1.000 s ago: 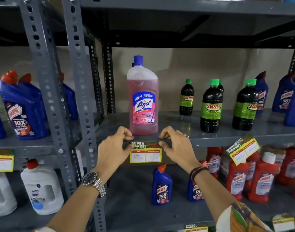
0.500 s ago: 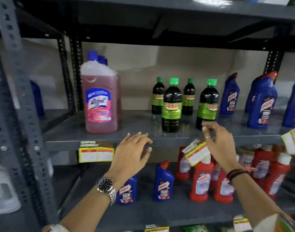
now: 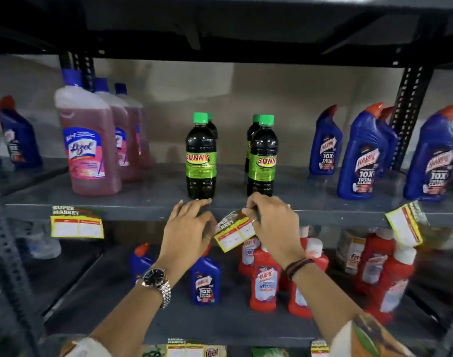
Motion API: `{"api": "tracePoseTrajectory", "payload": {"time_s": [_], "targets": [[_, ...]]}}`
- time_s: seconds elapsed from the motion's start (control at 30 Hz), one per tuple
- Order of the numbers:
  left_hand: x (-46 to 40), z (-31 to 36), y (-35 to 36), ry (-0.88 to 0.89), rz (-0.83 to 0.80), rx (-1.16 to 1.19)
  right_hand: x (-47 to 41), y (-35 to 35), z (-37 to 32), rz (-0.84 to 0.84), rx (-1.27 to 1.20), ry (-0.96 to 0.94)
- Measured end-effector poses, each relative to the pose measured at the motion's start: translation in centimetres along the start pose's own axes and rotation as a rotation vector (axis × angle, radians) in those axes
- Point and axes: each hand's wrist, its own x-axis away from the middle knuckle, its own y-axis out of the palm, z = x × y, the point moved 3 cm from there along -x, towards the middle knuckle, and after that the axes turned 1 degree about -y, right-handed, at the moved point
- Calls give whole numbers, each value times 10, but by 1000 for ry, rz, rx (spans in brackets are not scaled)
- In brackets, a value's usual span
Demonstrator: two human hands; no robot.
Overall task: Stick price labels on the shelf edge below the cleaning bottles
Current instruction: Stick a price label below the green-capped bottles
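Two hands, right fingers [image 3: 249, 211] pinching tilted price label [image 3: 234, 234]

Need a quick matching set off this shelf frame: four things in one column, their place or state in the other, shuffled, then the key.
Things
1. pink bottle
2. tilted label
3. flat label
4. red bottle

Places or states
A. on the lower shelf
B. stuck level on the shelf edge, under the pink bottle
C. pinched by the right hand, under the black bottles
D. standing at the left of the middle shelf

Pairs: 1-D, 2-C, 3-B, 4-A
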Motion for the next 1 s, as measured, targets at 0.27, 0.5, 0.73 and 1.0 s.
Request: {"api": "tracePoseTrajectory", "payload": {"time_s": [0.27, 0.5, 0.73, 1.0], "targets": [[-9, 4, -16, -59, 52, 65, -7, 5, 11, -34, -89, 93], [-12, -3, -15, -33, -42, 108, -2, 6, 24, -144, -175, 74], [-9, -7, -11, -5, -22, 106, 7, 10, 21, -153, -145, -26], [-20, -3, -13, -61, 91, 149, 1, 12, 20, -118, -155, 2]]}}
